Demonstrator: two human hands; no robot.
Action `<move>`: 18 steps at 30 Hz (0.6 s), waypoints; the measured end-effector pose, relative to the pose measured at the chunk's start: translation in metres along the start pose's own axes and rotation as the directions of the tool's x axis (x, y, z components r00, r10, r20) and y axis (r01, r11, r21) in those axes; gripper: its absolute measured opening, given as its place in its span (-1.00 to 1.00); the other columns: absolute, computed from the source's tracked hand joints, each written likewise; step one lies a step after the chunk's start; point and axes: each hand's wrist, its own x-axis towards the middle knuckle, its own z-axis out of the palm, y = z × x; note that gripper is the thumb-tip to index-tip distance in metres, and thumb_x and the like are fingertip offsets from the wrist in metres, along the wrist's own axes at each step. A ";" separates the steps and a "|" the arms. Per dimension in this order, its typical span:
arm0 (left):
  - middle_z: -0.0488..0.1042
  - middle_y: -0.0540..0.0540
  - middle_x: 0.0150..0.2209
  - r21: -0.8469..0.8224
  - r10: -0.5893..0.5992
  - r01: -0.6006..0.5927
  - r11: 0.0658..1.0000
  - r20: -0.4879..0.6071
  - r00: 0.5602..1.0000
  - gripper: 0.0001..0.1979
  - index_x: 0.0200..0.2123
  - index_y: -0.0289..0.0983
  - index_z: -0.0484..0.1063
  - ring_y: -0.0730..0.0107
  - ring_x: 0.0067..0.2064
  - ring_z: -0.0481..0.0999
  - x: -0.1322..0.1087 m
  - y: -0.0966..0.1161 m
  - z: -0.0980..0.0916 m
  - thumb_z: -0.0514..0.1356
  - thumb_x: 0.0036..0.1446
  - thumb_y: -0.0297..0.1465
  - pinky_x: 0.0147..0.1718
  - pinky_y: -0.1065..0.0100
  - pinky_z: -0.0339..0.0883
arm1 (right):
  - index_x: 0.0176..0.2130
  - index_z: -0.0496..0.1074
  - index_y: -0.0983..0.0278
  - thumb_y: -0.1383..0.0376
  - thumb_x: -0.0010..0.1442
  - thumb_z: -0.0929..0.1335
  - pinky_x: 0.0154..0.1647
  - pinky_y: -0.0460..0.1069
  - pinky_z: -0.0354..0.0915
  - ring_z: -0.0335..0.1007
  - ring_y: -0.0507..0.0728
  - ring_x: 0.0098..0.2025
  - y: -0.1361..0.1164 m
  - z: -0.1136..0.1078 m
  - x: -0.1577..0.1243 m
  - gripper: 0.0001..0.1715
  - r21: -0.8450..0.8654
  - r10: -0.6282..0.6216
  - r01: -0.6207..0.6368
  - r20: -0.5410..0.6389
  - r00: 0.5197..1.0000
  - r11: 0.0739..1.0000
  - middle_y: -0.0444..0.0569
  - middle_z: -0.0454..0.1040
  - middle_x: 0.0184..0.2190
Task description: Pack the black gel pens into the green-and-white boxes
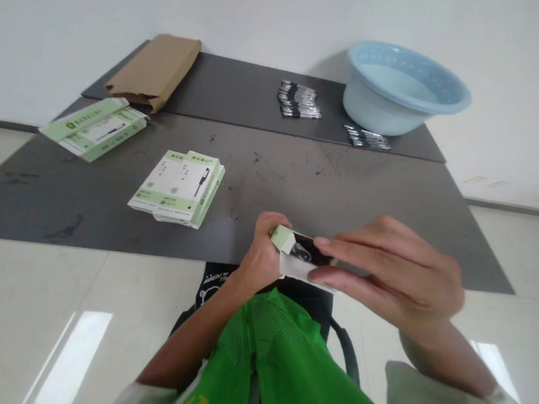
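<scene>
Close to my body, over the table's front edge, my left hand is wrapped round a pale green and white cardboard pen box. The box end facing me is open, with a flap folded out, and dark pen ends show inside. My right hand grips the other side of that open end, thumb on the white flap and fingers at the far edge. Part of the box is hidden by both hands. Left of them on the table lie two stacked pen boxes, closed as far as I see.
Flattened-looking pen boxes lie at the left, beside a brown paper package. At the back of the grey table are a pile of black and clear pens, a light blue basin and more pens in front of it.
</scene>
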 end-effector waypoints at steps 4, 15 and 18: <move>0.49 -0.18 0.02 0.058 -0.031 0.027 0.998 0.072 0.997 -0.45 0.11 -0.12 0.34 0.09 -0.01 0.57 0.003 0.012 -0.006 0.52 0.16 -0.28 -0.05 0.07 0.56 | 0.05 0.70 0.34 0.39 0.24 0.65 -0.30 0.05 0.43 0.58 0.07 -0.28 -0.004 0.003 0.006 -0.62 0.000 0.013 -0.013 -0.021 1.000 1.000 0.05 0.73 -0.13; 0.48 -0.12 0.01 0.025 0.015 -0.016 1.000 0.034 0.999 -0.30 0.12 -0.10 0.36 0.16 -0.05 0.56 0.001 0.002 -0.002 0.58 -0.04 -0.38 -0.05 0.11 0.53 | 0.07 0.67 0.27 0.44 0.32 0.59 -0.20 0.00 0.59 0.74 0.09 -0.21 -0.002 0.006 -0.001 -0.67 -0.045 0.048 -0.050 -0.036 0.998 0.998 -0.05 0.80 -0.14; 0.49 -0.13 -0.01 0.056 -0.019 0.016 0.998 0.046 0.999 -0.34 0.08 -0.12 0.38 0.14 -0.05 0.57 0.001 0.002 -0.002 0.58 -0.04 -0.41 -0.05 0.11 0.54 | 0.12 0.65 0.16 0.42 0.38 0.56 -0.14 0.03 0.63 0.76 0.11 -0.13 -0.001 0.002 -0.006 -0.64 -0.040 0.076 -0.074 0.045 0.996 0.996 -0.11 0.80 -0.06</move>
